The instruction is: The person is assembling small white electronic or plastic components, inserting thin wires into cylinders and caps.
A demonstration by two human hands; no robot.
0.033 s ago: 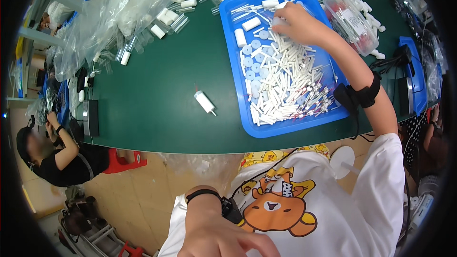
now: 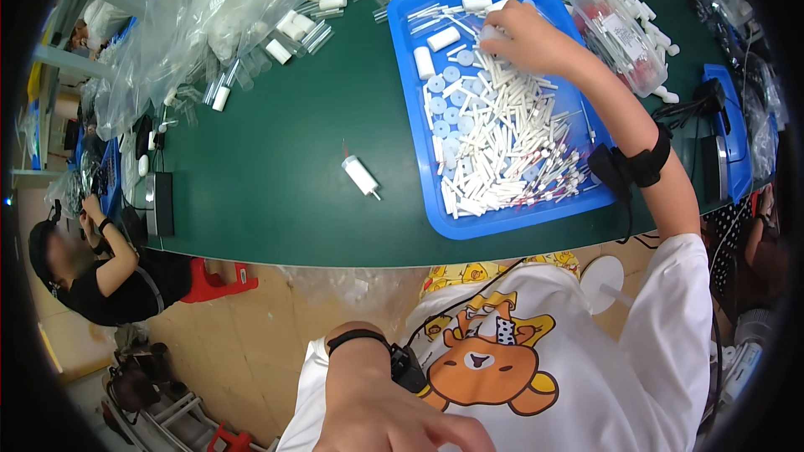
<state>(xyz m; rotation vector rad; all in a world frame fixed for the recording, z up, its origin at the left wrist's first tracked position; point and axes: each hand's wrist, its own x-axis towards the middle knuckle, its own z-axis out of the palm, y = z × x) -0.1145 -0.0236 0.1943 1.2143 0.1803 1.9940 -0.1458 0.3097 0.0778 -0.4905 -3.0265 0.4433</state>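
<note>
Sticks point(image 2: 515, 124) lie in the blue tray point(image 2: 408, 92) near the right hand point(image 2: 529, 38).

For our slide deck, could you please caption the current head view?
Right hand over a blue tray of white parts on a green table, left hand nearer the body.

A tan tiled floor point(image 2: 268, 343) shows below the near edge of the green table point(image 2: 268, 176); left of the table stands a blue-grey metal rack point(image 2: 71, 63), and near its left corner a red stool point(image 2: 211, 285).
</note>
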